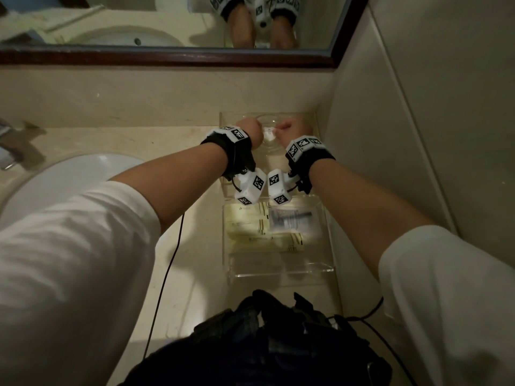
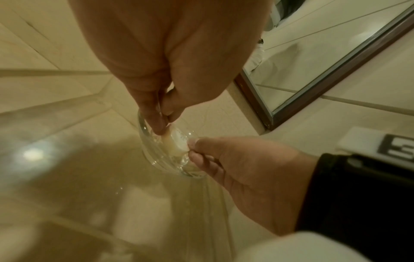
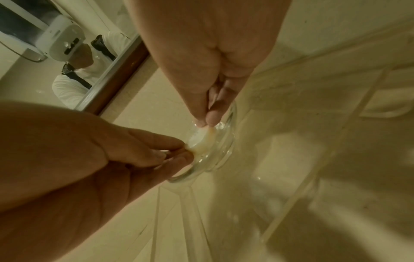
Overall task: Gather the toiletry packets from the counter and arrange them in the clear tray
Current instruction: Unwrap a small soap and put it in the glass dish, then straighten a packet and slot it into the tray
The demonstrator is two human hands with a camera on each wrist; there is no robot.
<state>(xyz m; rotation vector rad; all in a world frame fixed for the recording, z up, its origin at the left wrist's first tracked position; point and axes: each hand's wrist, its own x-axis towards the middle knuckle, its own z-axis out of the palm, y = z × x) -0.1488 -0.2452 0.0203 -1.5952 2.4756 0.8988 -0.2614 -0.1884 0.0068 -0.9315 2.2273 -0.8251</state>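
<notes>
Both hands meet over a small round glass dish [image 1: 267,122] that stands in the far part of the clear tray [image 1: 317,207], in the corner of the counter [image 1: 178,246] under the mirror [image 1: 167,55]. The left hand [image 1: 249,133] pinches one edge of a small round white packet [image 1: 269,132] between thumb and fingertips, and the right hand [image 1: 289,130] pinches the opposite edge the same way; the other fingers of each hand are curled in. In the wrist views the packet [image 2: 178,140] sits just inside the dish's rim [image 3: 232,124], low in the bowl, though blur hides whether it touches the glass bottom.

The step in hand looks like setting this packet into the dish. The next move probably calls for both pinches to ease apart together, so the packet settles flat and does not tip over the rim.

Counted: one round packet between the hands, one glass dish, one clear tray. In the tray's near part lie three long cream packets [image 1: 248,218] and one darker printed sachet [image 1: 291,218] beside them, as best the dim head view allows.
</notes>
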